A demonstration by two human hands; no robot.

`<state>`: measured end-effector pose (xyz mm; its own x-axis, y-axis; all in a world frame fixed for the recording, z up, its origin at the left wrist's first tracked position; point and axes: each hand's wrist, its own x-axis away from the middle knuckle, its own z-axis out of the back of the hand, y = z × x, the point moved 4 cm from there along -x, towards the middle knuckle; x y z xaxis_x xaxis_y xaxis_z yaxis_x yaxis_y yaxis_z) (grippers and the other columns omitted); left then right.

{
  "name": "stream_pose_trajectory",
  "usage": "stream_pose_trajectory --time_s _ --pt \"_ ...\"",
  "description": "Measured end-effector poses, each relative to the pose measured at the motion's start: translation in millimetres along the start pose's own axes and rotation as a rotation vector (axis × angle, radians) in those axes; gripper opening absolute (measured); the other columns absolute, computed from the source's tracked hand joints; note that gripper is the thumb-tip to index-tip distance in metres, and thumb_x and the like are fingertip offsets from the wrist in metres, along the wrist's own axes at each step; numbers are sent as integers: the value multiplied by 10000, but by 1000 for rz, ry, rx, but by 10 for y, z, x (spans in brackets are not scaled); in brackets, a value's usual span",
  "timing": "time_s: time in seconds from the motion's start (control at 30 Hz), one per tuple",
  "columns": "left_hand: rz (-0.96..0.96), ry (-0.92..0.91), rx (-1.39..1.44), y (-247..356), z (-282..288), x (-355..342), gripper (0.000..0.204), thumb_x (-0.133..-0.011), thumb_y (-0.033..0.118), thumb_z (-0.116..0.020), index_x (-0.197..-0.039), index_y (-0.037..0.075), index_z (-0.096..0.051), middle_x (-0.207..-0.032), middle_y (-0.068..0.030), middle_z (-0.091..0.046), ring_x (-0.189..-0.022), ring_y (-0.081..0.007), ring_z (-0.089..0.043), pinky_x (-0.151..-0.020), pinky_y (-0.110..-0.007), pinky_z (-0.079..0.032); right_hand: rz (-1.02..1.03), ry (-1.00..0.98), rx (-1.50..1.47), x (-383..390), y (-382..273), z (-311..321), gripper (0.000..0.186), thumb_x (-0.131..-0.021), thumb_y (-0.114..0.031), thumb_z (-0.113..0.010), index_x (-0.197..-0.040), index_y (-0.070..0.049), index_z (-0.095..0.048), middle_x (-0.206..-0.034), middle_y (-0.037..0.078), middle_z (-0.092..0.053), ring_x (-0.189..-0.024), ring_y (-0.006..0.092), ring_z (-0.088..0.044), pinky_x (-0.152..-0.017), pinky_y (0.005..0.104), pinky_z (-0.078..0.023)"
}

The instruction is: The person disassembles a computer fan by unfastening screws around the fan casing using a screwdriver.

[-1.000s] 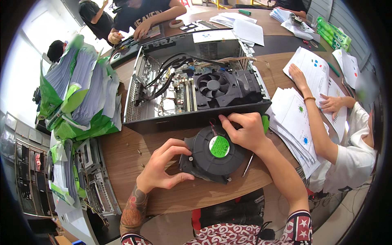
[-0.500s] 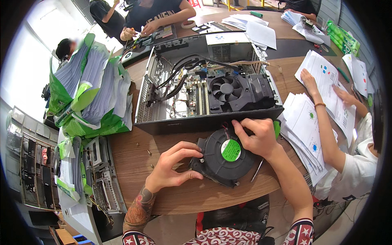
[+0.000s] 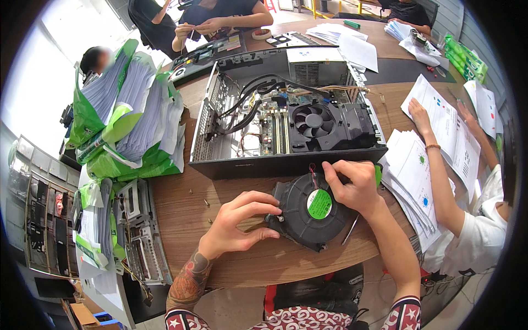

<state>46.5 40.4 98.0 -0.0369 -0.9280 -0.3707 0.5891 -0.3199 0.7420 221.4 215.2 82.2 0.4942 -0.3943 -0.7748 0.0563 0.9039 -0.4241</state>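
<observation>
A black round blower fan with a green-and-white label lies on the wooden table before me. My left hand is curved on its left corner, fingertips by a small metal post and thumb below. My right hand grips the upper right edge, thumb raised beside the red-and-black wire, fingers curled. A thin screwdriver lies right of the fan. Just behind stands an open computer case with a cooling fan, memory sticks and black cables. Loose screws lie to the left.
Green-wrapped paper stacks and metal chassis parts fill the left. At right, a co-worker's arm reaches over printed sheets. People across the table handle electronics; tape and papers are there too.
The whole view has shifted rightward in the frame. My hands keep much the same grip on the fan. The co-worker across has raised both hands; the right-hand co-worker's farther hand has slid forward.
</observation>
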Motion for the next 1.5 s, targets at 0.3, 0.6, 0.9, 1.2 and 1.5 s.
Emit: stream_pose_trajectory --time_s 0.3,0.6,0.9,1.2,1.5 --pt "51 -7 70 -15 -18 -18 438 -671 148 -898 -1039 38 -684 -1104 -133 -673 -1010 -254 -663 -858 -356 -535 -13 -6 -11 1 16 21 218 -797 -23 -738 -630 -43 -600 -537 80 -579 -412 229 -561 -403 319 -382" --pt "121 1 117 -3 -16 -18 420 -689 140 -885 -1029 24 -668 -1093 -132 -670 -1007 -244 -659 -872 -343 -524 -8 35 21 -30 -24 58 237 -807 -21 -732 -616 -42 -592 -528 77 -568 -402 214 -557 -403 306 -384" --pt "256 -54 240 -83 -61 32 338 -786 50 -773 -1071 5 -598 -970 -82 -594 -910 -177 -561 -854 -307 -445 -57 40 14 -6 3 42 240 -806 -29 -735 -615 -39 -590 -501 77 -542 -380 210 -523 -394 315 -361" --pt "242 12 372 -166 -99 63 279 -835 113 -779 -1044 32 -613 -935 -31 -575 -826 -118 -543 -729 -265 -447 -62 22 -14 -12 9 21 235 -807 -35 -736 -620 -38 -595 -496 77 -541 -382 210 -528 -399 312 -368" --pt "103 41 166 -128 -68 31 278 -807 94 -802 -1008 18 -627 -918 -66 -611 -788 -146 -578 -677 -272 -477 -43 8 -40 22 43 -19 211 -800 -44 -740 -629 -40 -615 -503 80 -552 -392 213 -539 -405 315 -381"
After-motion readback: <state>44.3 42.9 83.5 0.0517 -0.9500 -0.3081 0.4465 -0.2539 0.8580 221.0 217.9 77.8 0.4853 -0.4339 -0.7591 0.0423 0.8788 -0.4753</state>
